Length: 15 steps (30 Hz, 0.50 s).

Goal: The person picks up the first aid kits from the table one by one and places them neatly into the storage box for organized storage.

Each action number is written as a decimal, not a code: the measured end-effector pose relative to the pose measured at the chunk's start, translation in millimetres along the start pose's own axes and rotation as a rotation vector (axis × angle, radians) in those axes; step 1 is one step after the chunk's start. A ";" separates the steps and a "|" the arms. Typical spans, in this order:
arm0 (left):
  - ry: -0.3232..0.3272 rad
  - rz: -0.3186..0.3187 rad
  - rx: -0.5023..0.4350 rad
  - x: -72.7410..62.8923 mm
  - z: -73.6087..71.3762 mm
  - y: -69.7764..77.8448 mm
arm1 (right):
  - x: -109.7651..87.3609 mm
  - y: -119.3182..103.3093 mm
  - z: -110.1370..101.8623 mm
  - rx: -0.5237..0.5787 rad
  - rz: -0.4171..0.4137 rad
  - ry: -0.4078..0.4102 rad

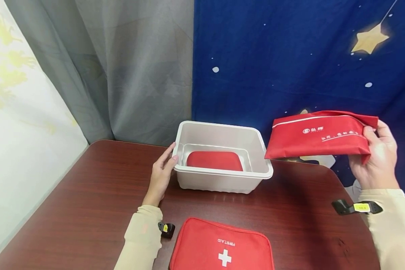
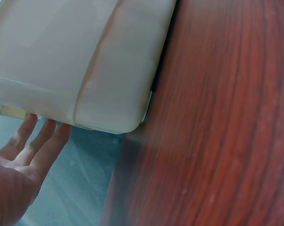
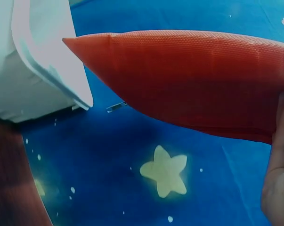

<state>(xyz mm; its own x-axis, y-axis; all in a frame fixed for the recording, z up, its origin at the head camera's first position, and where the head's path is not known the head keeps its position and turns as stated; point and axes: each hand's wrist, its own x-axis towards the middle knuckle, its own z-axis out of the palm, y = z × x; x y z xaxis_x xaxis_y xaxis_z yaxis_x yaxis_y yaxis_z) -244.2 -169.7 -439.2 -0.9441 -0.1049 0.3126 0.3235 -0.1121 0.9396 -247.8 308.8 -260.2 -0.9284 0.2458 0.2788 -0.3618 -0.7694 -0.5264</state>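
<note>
My right hand grips one end of a red zip pouch with white printing, holding it up to the right of a white plastic bin. In the right wrist view the pouch stretches toward the bin, and a zipper pull hangs from its lower edge. Inside the bin lies a red rounded case, partly hidden by the front rim. My left hand touches the bin's left side. Its straight fingers rest against the outer wall, seen in the left wrist view.
A red first aid bag with a white cross lies on the brown wooden table, in front of the bin. Grey curtain and blue star-patterned cloth hang behind the table's far edge.
</note>
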 end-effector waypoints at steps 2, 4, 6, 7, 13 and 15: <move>0.002 -0.004 0.000 -0.2 -0.2 0.2 | 1.6 4.0 4.3 0.018 0.004 0.000; 0.001 -0.004 0.002 -0.3 -0.5 0.3 | 2.9 7.7 8.5 0.035 0.011 -0.005; 0.002 -0.003 0.003 -0.5 -0.5 0.5 | 3.3 11.8 11.7 0.049 0.021 -0.012; 0.004 -0.004 0.003 -0.6 -0.5 0.6 | 3.2 14.3 13.1 0.047 0.022 -0.016; 0.002 -0.006 0.005 -0.4 -0.1 1.2 | -0.9 31.1 19.3 0.038 0.049 -0.038; 0.005 -0.005 0.007 -0.3 -0.4 1.4 | -1.6 37.6 22.2 0.037 0.053 -0.043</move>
<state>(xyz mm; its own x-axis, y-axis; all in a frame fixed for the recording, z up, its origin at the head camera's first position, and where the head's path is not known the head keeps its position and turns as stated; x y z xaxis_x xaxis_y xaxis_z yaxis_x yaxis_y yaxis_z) -243.5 -170.2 -437.9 -0.9453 -0.1092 0.3075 0.3186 -0.1056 0.9420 -258.0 266.4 -262.6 -0.9414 0.1796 0.2857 -0.3082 -0.8021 -0.5115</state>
